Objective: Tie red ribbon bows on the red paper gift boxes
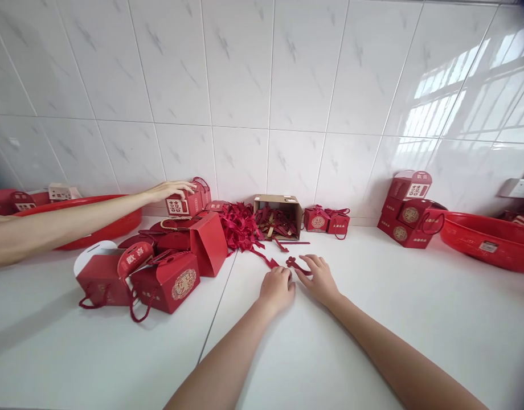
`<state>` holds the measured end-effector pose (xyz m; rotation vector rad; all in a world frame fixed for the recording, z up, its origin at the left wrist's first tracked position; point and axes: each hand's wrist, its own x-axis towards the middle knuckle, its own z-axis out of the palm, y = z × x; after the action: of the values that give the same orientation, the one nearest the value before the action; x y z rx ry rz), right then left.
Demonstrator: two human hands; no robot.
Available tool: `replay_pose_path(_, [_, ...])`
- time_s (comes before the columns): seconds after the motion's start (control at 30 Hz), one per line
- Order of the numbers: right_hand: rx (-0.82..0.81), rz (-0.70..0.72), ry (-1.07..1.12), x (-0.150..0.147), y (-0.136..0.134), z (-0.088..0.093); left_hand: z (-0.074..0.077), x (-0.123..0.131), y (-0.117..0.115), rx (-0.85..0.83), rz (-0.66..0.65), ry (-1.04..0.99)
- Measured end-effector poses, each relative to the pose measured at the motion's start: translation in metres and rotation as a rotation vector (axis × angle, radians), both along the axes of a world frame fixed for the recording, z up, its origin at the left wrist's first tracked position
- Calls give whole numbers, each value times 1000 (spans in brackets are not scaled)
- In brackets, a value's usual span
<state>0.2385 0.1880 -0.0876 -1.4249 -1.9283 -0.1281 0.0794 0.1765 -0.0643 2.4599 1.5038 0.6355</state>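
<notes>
in the middle of the frame, low on the white counter (373,324), the person's two hands meet at a small red ribbon piece (293,262). the ribbon piece lies just beyond the fingertips, on the far side of both hands. its long axis runs almost left to right, a little slanted, with a small knot or loop in the middle. the left hand (277,289) is curled loosely with the knuckles up. its fingertips are hidden under it, so i cannot tell if it pinches the ribbon end. the right hand (319,279) is spread, not closed. its fingers rest on the right tail of the ribbon, and it looks slightly nearer to the knot.

behind them, a pile of red ribbons (240,225) spills beside a cardboard box (278,212) lying on its side. at centre left stand red gift boxes (166,282). another person's hand (172,189) comes from the left edge and rests on a labelled box (179,205). red basins at the left (117,222) and right (488,245) are partly cut off, and their contents are hard to see.
</notes>
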Motion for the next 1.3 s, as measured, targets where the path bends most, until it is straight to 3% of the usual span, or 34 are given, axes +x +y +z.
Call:
replay_pose_path(0.17, [-188, -146, -94, -36, 18, 6, 0, -3, 2, 3, -39, 46])
replay_pose_path(0.3, [-221, -143, -33, -37, 26, 5, -3, -2, 2, 17, -54, 54])
replay_pose_path(0.5, [-201, 7, 150, -17, 12, 3, -8, -2, 5, 21, -59, -32])
replay_pose_path(0.77, [-68, 149, 310, 10, -27, 16, -7, -1, 1, 132, 68, -381])
replay_pose_path(0.93, [-103, 351, 532, 9, -35, 22, 5, 5, -7, 153, -5, -548])
replay_pose_path(1.3, [-231, 545, 670, 8, -38, 27, 17, 5, -8, 69, -145, -696])
